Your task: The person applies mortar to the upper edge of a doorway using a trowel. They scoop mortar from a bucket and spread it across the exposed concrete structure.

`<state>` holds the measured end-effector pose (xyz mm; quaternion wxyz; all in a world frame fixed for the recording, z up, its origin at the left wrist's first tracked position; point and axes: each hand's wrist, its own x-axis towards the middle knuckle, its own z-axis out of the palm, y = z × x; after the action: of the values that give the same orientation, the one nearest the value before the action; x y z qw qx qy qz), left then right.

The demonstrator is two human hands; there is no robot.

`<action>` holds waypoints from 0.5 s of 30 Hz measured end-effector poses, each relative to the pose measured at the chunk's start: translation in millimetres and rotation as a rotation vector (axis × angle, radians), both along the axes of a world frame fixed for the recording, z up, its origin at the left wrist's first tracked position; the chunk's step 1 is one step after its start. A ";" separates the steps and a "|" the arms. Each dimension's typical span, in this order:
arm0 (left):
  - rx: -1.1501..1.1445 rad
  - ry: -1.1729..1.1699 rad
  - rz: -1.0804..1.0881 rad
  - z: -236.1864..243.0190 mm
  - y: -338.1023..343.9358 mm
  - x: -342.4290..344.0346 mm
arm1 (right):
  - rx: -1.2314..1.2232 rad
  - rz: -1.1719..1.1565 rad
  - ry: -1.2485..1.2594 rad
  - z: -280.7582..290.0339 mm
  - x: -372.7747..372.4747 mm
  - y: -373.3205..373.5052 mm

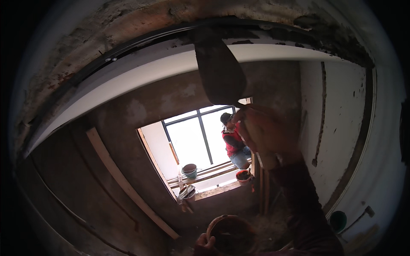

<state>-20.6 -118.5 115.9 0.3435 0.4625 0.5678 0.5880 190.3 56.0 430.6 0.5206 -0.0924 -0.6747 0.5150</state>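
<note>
My right hand (269, 132), raised on a dark-sleeved arm, is closed round the handle of a pointing trowel (222, 77). The trowel's dark blade points up, and its tip overlaps the dark, rough edge under the frame (162, 36) of the opening overhead. Whether the tip touches that edge, I cannot tell. Low in the view, my left hand (206, 244) grips the rim of a round bucket (220, 219). Dark material, too dim to make out, shows inside it.
Beyond a window opening in the far wall (115, 109), a co-worker in a red vest (232, 141) sits or crouches. Buckets (189, 171) and an orange pail (243, 176) stand by the sill. A long plank (124, 179) leans at left; a dark green bucket (338, 221) is at lower right.
</note>
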 end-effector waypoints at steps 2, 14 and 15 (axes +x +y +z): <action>0.034 0.139 0.047 -29.9 3.3 -13.4 | 0.029 0.097 0.045 1.4 -18.9 5.9; 0.218 0.420 0.076 -40.3 -6.0 -43.6 | 0.040 0.103 -0.056 -25.3 -56.5 -21.2; 0.160 0.238 0.039 -30.2 -6.5 -39.2 | 0.100 0.040 -0.043 -35.3 -51.9 -17.2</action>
<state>-59.7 -125.0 85.6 0.2245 0.5438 0.5646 0.5789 138.4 38.7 395.3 0.4997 -0.0638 -0.7123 0.4887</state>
